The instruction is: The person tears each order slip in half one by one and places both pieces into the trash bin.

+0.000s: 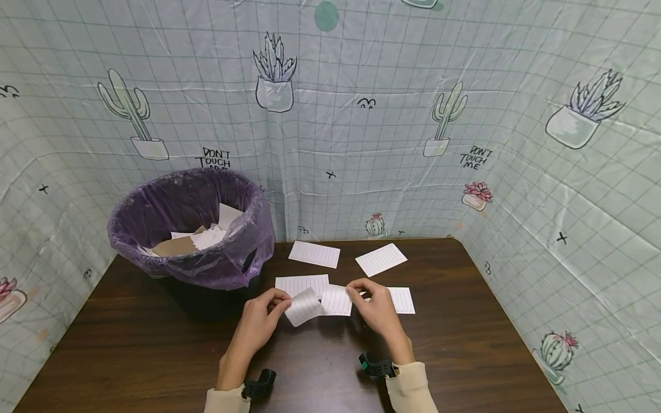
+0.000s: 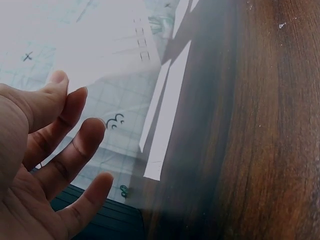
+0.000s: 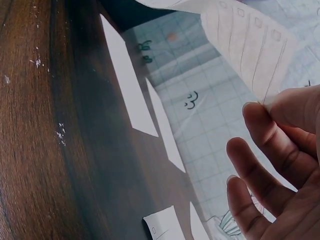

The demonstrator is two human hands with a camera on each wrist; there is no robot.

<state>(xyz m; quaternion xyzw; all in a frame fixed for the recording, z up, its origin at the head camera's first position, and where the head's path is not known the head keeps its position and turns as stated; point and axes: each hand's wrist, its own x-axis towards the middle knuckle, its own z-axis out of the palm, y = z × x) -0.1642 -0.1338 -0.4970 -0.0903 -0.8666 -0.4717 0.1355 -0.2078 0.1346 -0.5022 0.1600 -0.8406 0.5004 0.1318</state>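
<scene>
Both hands hold a lined paper card [image 1: 337, 301] in the air above the table. My left hand [image 1: 260, 318] pinches its left end between thumb and forefinger, and that half tilts away from the other. The right end is pinched by my right hand [image 1: 377, 307], whose other fingers [image 3: 255, 160] are spread loosely. A narrow twisted or partly torn part seems to join the halves; the wrist views do not settle which. Behind the hands lie several similar cards, among them one at the back left [image 1: 314, 254], one at the back right [image 1: 381, 260] and one partly behind the held card [image 1: 302, 284].
A dark bin [image 1: 193, 295] with a purple liner [image 1: 258, 218] stands to the left, holding paper scraps [image 1: 209, 236] and brown cardboard. Another lined card [image 1: 403, 300] lies beyond the right hand. A printed cloth [image 1: 330, 132] surrounds the wooden table [image 1: 129, 355].
</scene>
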